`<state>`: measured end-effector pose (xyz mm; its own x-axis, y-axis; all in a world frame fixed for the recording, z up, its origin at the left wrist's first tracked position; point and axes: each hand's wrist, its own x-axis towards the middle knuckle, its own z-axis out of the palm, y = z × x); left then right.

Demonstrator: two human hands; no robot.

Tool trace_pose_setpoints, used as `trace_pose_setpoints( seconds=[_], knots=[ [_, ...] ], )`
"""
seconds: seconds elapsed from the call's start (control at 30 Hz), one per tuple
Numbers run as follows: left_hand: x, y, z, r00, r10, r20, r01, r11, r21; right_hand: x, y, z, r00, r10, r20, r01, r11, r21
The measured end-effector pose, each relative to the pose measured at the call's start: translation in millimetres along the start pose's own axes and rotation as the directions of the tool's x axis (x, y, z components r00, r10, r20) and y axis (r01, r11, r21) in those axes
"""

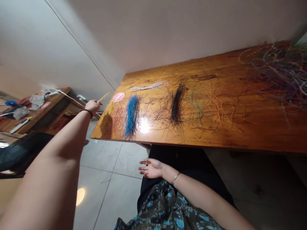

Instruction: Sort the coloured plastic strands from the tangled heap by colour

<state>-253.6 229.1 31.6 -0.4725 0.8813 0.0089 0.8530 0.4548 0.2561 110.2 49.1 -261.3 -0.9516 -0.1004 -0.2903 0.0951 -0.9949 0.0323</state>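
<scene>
My left hand (93, 105) is stretched out past the left end of the wooden table (240, 127), pinched on a thin yellow strand (104, 96) that sticks out toward the table. My right hand (150, 168) rests over my lap below the table's front edge, fingers spread and empty. On the table lie sorted bundles of thin strands: a blue bundle (131, 115), a black bundle (177, 103), a white bundle (149, 86), and loose orange and green strands (211, 107). A large tangle of mixed coloured strands (280, 68) fills the far right.
A round pink disc (118, 96) lies near the table's left end. A cluttered low wooden shelf (33, 111) with cables and bags stands at the left. White tiled floor (107, 172) runs below, and a pale wall rises behind the table.
</scene>
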Motion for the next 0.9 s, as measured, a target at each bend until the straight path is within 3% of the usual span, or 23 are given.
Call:
trace_pose_setpoints(
  seconds=[0.13, 0.37, 0.6, 0.9],
  knots=[
    [10.3, -3.7, 27.4, 0.987, -0.16, -0.011, 0.161, 0.984, 0.075, 0.2, -2.3, -2.1, 1.0, 0.001, 0.022, -0.001, 1.0, 0.018],
    [14.1, -2.2, 56.0, 0.986, -0.158, -0.046, 0.161, 0.986, 0.054, 2.8, -3.9, -3.7, 1.0, 0.01, 0.012, -0.01, 1.0, 0.027],
    [5.8, 2.0, 62.6, 0.991, -0.086, -0.099, 0.089, 0.996, 0.026, 4.5, -3.5, -7.5, 0.999, -0.003, 0.048, 0.001, 0.999, 0.039],
    [-2.0, 6.7, 67.5, 0.995, -0.047, -0.091, 0.055, 0.994, 0.09, 3.8, -3.8, -5.6, 0.999, -0.003, 0.036, 0.002, 0.999, 0.032]
  ],
)
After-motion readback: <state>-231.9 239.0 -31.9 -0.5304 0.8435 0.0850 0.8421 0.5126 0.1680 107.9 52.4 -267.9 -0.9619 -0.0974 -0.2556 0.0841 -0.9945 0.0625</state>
